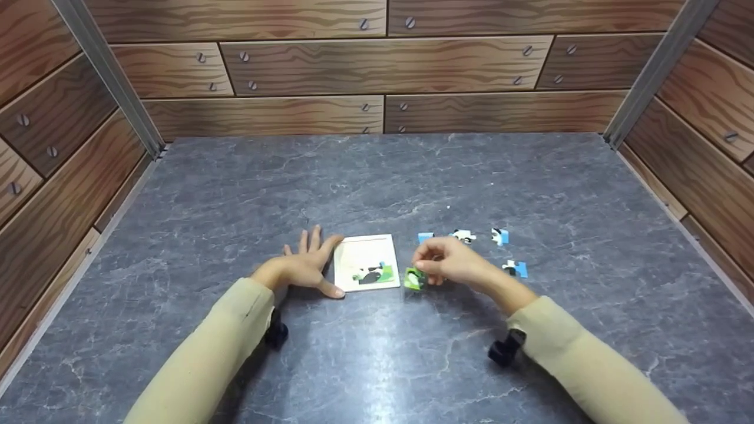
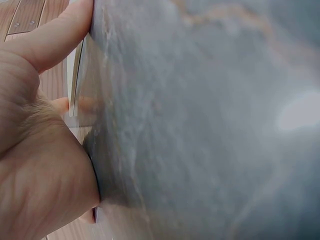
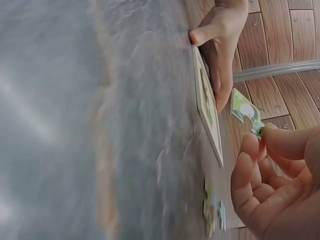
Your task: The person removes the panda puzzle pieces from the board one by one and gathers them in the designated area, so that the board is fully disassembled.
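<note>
My right hand [image 1: 453,262] pinches a green and white jigsaw piece [image 1: 413,279] between thumb and fingertips, just off the right edge of a white puzzle tray [image 1: 365,250]. In the right wrist view, that jigsaw piece [image 3: 246,110] is tilted, with a rounded notch in it. Joined pieces [image 1: 372,274] in black, white, green and blue lie along the tray's lower right. Spread wide, my left hand [image 1: 303,268] rests at the tray's left side, thumb by the lower corner and index finger by the upper one.
Several loose jigsaw pieces lie right of the tray: a blue one [image 1: 425,237] partly behind the right hand, a white and black one [image 1: 464,236], and two with blue [image 1: 500,237] farther right. Wood-patterned walls [image 1: 377,65] enclose the grey marbled tabletop [image 1: 294,182].
</note>
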`<state>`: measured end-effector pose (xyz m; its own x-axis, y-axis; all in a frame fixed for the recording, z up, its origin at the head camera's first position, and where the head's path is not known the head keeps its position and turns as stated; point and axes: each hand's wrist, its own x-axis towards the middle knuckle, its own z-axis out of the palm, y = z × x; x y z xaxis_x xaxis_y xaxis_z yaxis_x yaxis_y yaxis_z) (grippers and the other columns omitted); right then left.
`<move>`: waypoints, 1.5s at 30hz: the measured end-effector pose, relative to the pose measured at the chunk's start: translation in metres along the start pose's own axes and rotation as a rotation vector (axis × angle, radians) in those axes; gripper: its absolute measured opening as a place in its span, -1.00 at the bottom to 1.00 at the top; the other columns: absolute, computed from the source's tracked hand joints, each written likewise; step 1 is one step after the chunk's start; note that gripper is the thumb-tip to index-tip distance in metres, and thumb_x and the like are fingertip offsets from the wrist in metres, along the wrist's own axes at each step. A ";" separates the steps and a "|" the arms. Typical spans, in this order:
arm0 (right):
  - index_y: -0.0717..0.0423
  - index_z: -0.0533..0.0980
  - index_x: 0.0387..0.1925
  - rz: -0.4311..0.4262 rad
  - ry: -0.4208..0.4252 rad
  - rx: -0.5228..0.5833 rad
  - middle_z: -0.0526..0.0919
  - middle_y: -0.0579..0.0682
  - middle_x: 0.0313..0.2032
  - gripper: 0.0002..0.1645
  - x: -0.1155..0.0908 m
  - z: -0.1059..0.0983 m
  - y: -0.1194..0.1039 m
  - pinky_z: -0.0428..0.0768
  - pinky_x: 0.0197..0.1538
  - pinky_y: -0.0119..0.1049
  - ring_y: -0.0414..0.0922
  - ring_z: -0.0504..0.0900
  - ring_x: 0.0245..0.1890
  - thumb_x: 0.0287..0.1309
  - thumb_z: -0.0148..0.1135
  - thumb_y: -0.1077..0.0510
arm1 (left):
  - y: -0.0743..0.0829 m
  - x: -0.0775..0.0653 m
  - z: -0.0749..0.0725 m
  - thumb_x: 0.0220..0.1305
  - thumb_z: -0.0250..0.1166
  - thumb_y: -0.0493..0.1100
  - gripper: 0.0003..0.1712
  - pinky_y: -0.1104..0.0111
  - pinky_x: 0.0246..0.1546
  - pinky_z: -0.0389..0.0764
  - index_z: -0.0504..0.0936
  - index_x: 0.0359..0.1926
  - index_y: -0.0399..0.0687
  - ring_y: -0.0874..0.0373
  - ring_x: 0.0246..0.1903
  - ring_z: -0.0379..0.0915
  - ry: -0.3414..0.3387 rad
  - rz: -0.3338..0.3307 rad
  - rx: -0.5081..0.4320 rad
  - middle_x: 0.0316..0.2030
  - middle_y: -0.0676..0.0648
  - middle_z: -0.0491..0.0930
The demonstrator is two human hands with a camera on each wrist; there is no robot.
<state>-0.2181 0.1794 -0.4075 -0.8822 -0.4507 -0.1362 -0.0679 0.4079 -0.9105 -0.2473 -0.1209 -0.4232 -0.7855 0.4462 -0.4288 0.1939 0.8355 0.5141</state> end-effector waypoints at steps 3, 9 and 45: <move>0.31 0.52 -0.31 -0.006 -0.004 -0.008 0.53 0.05 -0.41 -0.87 -0.008 -0.006 0.005 0.50 -0.47 -0.35 -0.14 0.51 -0.55 0.13 0.22 0.28 | 0.000 0.000 0.000 -0.24 0.44 0.30 0.34 -0.29 0.10 -0.58 -0.24 0.45 0.32 -0.21 0.29 -0.86 0.002 -0.007 0.002 0.35 -0.26 -0.71; 0.30 0.51 -0.32 0.011 -0.012 -0.006 0.54 0.05 -0.41 -0.88 -0.027 -0.016 0.014 0.51 -0.48 -0.35 -0.14 0.51 -0.55 0.12 0.22 0.28 | 0.000 0.001 0.002 -0.24 0.44 0.31 0.35 -0.31 0.10 -0.54 -0.23 0.45 0.29 -0.23 0.29 -0.83 0.009 -0.001 0.018 0.36 -0.29 -0.68; 0.31 0.55 -0.28 -0.042 -0.015 -0.156 0.58 0.12 -0.42 -0.85 -0.053 -0.022 0.022 0.55 -0.49 -0.28 -0.12 0.50 -0.57 0.15 0.21 0.26 | 0.000 0.001 0.000 -0.21 0.44 0.29 0.34 -0.31 0.10 -0.54 -0.24 0.45 0.27 -0.23 0.29 -0.82 0.010 -0.006 0.023 0.36 -0.28 -0.68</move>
<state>-0.1834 0.2294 -0.4117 -0.8700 -0.4815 -0.1061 -0.1775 0.5066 -0.8437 -0.2475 -0.1202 -0.4233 -0.7924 0.4383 -0.4242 0.2028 0.8452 0.4945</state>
